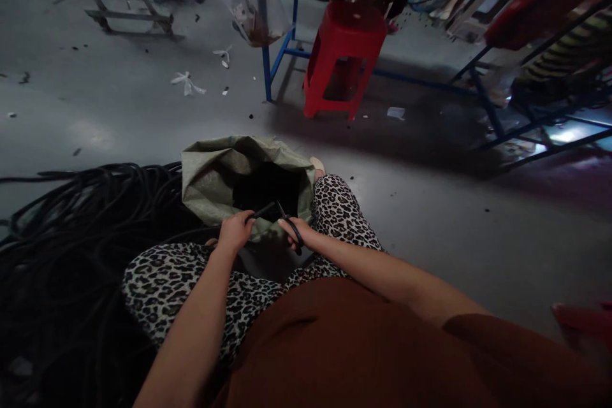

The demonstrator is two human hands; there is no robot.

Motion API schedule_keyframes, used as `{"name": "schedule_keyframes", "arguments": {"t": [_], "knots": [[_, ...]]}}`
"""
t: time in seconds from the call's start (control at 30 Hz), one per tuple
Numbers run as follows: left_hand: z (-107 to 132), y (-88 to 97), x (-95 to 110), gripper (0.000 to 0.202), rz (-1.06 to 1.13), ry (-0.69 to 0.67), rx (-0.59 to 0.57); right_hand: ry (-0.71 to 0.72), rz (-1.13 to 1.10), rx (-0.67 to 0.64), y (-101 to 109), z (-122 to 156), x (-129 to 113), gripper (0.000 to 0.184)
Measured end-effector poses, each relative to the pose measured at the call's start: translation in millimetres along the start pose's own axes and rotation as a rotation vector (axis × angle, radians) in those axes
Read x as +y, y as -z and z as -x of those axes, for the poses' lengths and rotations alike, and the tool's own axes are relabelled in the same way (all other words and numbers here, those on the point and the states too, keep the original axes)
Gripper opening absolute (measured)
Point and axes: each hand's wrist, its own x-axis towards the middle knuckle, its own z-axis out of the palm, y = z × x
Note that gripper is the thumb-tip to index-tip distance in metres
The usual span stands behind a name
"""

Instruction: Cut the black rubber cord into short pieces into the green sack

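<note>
Between my knees stands a pale green woven sack [205,178] with its mouth spread; its inside is dark and holds black material I cannot make out. My left hand [236,230] is closed on a black rubber-like tube [264,210], whose free end points over the sack's opening. In my right hand [295,232] is a pair of scissors [297,239] with black handles, the blades pointing up and left, close to the tube's end. A large heap of long black tubing [95,204] lies on the floor at my left, running up against the sack.
Ahead stands a red plastic stool [351,25] beside a blue metal frame [268,70] with a clear plastic bag [248,0] hanging on it. A wheeled metal stand [129,16] is at the back left. White scraps [188,83] and small black bits dot the grey floor.
</note>
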Motion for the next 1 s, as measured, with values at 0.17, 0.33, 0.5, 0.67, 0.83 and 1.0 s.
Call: {"name": "schedule_keyframes", "arguments": {"t": [0.17, 0.33, 0.5, 0.67, 0.83, 1.0], "knots": [[-2, -2.0, -2, 0.036, 0.01, -0.002, 0.031, 0.033, 0.072, -0.055, -2, 0, 1, 0.035], [-2, -1.1, -1, 0.036, 0.005, -0.014, 0.018, 0.056, 0.154, -0.104, -3, 3, -1, 0.033], [0, -0.3, 0, 0.035, 0.006, -0.042, 0.002, 0.048, 0.141, -0.118, -2, -1, 1, 0.033], [1, -1.4, -1, 0.035, 0.008, -0.055, -0.013, 0.06, 0.125, -0.129, -2, -7, 4, 0.035], [1, -0.2, 1, 0.035, -0.001, -0.055, -0.029, 0.049, 0.11, -0.124, -2, -6, 3, 0.039], [2, 2.1, 4, 0.035, -0.009, -0.064, -0.046, 0.067, 0.083, -0.13, -1, -3, 0, 0.04]]}}
